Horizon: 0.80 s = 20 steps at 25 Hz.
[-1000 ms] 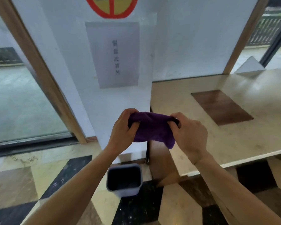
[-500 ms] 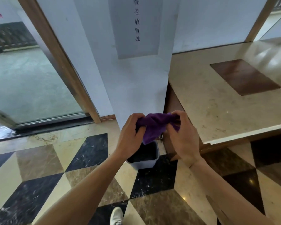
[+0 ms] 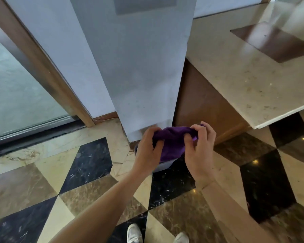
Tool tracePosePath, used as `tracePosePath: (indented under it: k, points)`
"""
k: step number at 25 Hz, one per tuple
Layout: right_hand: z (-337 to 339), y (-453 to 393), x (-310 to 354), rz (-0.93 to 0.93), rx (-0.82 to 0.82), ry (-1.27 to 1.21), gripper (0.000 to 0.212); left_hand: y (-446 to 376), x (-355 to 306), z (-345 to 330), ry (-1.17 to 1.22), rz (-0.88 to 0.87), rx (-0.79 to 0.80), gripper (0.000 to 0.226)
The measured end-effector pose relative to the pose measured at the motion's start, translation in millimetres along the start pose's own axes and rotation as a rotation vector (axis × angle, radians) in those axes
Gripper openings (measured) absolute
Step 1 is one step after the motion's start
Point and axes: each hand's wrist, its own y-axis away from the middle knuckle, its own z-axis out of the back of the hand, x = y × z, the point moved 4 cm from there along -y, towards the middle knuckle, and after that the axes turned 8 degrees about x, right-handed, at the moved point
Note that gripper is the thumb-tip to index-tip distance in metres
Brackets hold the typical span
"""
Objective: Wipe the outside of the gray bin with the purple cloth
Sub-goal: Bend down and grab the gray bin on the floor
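Note:
Both my hands hold the bunched purple cloth (image 3: 172,142) in front of me, stretched between them. My left hand (image 3: 148,148) grips its left end and my right hand (image 3: 199,149) grips its right end. The gray bin (image 3: 163,166) stands on the floor directly below the cloth, at the foot of a white pillar. Only a strip of its near rim and wall shows under the cloth and my hands; the remainder is hidden. The cloth hangs above the bin's opening; whether it touches the bin I cannot tell.
A white pillar (image 3: 144,67) rises behind the bin. A marble-topped counter (image 3: 244,81) with a brown wooden side (image 3: 200,106) stands to the right. A glass door in a wooden frame (image 3: 47,72) is at left. The floor (image 3: 88,165) is checkered marble. My shoes (image 3: 134,234) show at the bottom.
My view has tilted down and moved closer to the floor. My hands have come lower with the cloth and now cover most of the bin, which was fully visible earlier.

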Motion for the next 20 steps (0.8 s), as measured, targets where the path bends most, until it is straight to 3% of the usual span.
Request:
tracePosePath:
  k: [4, 6, 9, 12, 14, 15, 17, 20]
  points:
    - [-67.4, 5.6, -122.6, -0.270, -0.044, -0.739, 0.017, -5.4, 75.0, -87.8, -0.026, -0.168, 0.073, 0.025]
    - [-99.6, 16.3, -195.5, -0.335, -0.127, -0.928, 0.010, -1.3, 131.5, -146.5, -0.104, -0.232, 0.187, 0.029]
    - [-146.4, 30.5, -296.7, -0.337, -0.246, -0.930, 0.015, -1.1, 229.3, -212.2, -0.060, -0.140, 0.360, 0.034]
    - [-185.9, 38.8, -380.6, -0.332, -0.317, -0.897, 0.016, -4.2, 310.2, -250.3, 0.176, 0.090, 0.728, 0.047]
    - [-212.2, 39.9, -424.0, -0.324, -0.335, -0.932, 0.021, -6.3, 349.2, -259.2, -0.041, 0.072, 0.911, 0.052]
    - [-226.0, 41.3, -441.6, -0.301, -0.339, -0.924, 0.024, -10.6, 368.0, -257.8, -0.235, -0.048, 0.893, 0.050]
    - [-246.4, 40.5, -467.6, -0.232, -0.352, -0.836, 0.026, -23.8, 391.1, -235.6, -0.570, -0.299, 0.673, 0.044]
    - [-265.6, 45.3, -480.8, -0.165, -0.329, -0.730, 0.030, -40.8, 431.6, -177.8, -0.923, -0.403, 0.264, 0.041]
